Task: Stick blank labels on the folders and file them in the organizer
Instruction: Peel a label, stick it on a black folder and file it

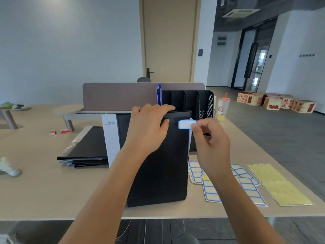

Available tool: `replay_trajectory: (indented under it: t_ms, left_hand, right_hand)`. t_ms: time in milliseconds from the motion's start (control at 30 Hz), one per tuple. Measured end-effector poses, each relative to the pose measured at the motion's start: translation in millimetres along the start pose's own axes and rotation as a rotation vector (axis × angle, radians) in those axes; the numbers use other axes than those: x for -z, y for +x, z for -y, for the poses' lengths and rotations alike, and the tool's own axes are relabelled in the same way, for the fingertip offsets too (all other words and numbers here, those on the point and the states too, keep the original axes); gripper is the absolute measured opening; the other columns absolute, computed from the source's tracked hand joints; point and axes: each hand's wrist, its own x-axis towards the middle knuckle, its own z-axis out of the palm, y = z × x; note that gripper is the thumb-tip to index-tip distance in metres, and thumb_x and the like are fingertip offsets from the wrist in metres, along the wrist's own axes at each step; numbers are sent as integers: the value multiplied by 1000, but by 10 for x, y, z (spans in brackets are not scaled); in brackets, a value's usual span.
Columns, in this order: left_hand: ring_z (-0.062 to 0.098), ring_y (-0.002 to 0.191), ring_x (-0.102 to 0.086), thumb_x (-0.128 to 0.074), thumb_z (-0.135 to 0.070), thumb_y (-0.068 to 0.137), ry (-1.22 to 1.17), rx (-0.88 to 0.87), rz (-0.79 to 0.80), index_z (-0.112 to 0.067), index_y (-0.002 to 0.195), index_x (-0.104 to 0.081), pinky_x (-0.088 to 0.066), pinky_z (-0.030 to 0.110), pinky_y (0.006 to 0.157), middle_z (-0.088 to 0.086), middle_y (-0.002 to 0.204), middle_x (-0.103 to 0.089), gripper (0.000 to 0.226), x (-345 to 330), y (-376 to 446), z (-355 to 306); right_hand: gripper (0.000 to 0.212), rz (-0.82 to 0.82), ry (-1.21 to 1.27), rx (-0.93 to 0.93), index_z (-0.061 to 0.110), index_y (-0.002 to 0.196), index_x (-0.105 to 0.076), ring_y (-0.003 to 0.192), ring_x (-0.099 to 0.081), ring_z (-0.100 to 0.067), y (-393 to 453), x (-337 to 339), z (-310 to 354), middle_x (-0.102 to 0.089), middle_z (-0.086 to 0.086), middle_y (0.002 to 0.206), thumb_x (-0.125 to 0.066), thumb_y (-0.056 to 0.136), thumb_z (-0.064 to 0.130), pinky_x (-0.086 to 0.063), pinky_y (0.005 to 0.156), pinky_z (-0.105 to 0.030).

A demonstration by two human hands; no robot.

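A black folder (163, 169) stands tilted on the table, and my left hand (147, 127) grips its top edge. My right hand (211, 140) pinches a blank white label with a blue border (185, 124) against the folder's upper right corner. Behind stands a black mesh organizer (197, 103) with a blue folder (159, 94) upright in its leftmost slot. Label sheets (211, 192) lie on the table to the right, partly under my right forearm. More black folders (88, 150) lie stacked at the left.
A white-spined binder (110, 136) stands just left of the held folder. A yellow backing sheet (277, 184) lies at the right table edge. A drink cup with a red straw (222, 106) stands beside the organizer. Small red boxes (61, 132) lie far left. A grey divider (119, 95) lines the back.
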Motion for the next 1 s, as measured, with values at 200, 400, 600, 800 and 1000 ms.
replay_trajectory:
  t_ms: [200, 400, 600, 800, 1000]
  left_hand:
    - [13, 100, -56, -54, -23, 98, -21, -30, -5, -41, 131, -58, -36, 39, 96, -14, 115, -69, 37, 31, -46, 14]
    - [14, 101, -57, -55, -22, 97, -29, -36, -25, -39, 129, -59, -36, 39, 96, -13, 111, -67, 36, 48, -82, -14]
    - [15, 98, -60, -57, -18, 97, -59, -42, -34, -33, 126, -61, -35, 36, 98, -10, 107, -67, 33, 58, -110, -49]
    - [15, 92, -60, -56, -17, 96, -64, -51, -49, -33, 122, -62, -34, 37, 94, -10, 101, -67, 31, 72, -133, -77]
    - [14, 89, -58, -56, -20, 96, -65, -51, -66, -33, 121, -62, -35, 38, 94, -10, 98, -66, 29, 68, -151, -93]
  right_hand:
    - [13, 28, 71, -43, 20, 91, -67, 80, -64, -10, 48, -65, 144, -68, 8, 83, -63, 104, 22, -45, 71, -12]
    - [13, 51, 68, -53, 20, 94, -68, 83, -70, -12, 57, -123, 133, -70, 10, 84, -62, 105, 25, -53, 75, -21]
    - [15, 51, 52, -24, 17, 94, -68, 80, -68, -12, 63, -86, 149, -70, 7, 81, -61, 106, 24, -53, 72, -24]
    - [14, 57, 71, -38, 18, 94, -68, 81, -70, -16, 55, -70, 156, -71, 8, 82, -62, 105, 23, -58, 78, -38]
    - [14, 57, 67, -34, 18, 93, -68, 80, -69, -15, 48, -55, 175, -71, 8, 81, -62, 105, 23, -57, 77, -37]
